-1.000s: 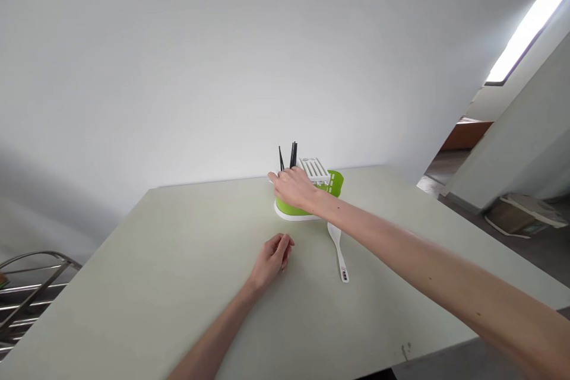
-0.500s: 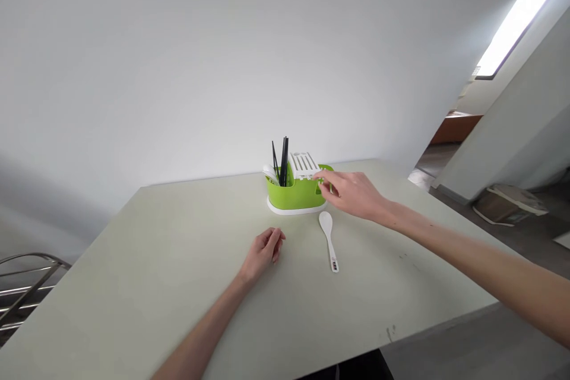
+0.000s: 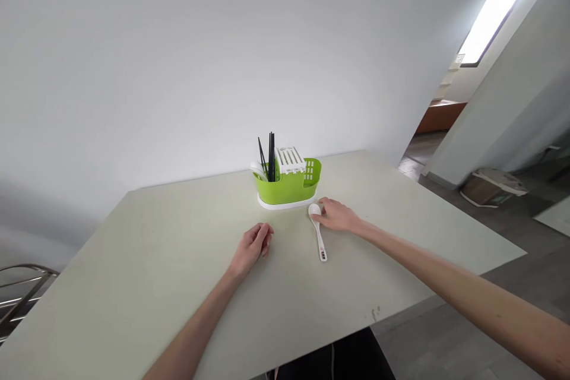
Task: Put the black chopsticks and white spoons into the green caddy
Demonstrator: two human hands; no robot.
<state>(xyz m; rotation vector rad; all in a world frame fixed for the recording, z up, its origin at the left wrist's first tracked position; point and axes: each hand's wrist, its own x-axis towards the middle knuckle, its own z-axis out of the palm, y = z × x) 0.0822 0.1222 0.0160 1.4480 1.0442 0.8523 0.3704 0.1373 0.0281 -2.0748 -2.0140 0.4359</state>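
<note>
A white spoon [image 3: 320,244] lies on the table in front of the green cutlery holder [image 3: 285,190], its bowl toward the holder. My right hand [image 3: 337,215] is at the spoon's bowl end, thumb across the neck and fingers beside the bowl. Thumb and fingers are apart, and the spoon still lies flat. My left hand [image 3: 252,246] rests on the table left of the spoon, fingers curled in with nothing seen in them. In the holder's left part stand black chopsticks [image 3: 271,157] and white spoons [image 3: 257,170]. A white slotted piece [image 3: 290,160] covers its middle.
The pale table [image 3: 178,231] meets a white wall [image 3: 200,71] behind the holder. A metal rack [image 3: 27,297] stands past the table's left side. A box-like bin [image 3: 490,187] sits on the floor at the right.
My right hand has left the holder's right side and come down to the spoon. My left hand keeps its pose. The whole view has shifted slightly.
</note>
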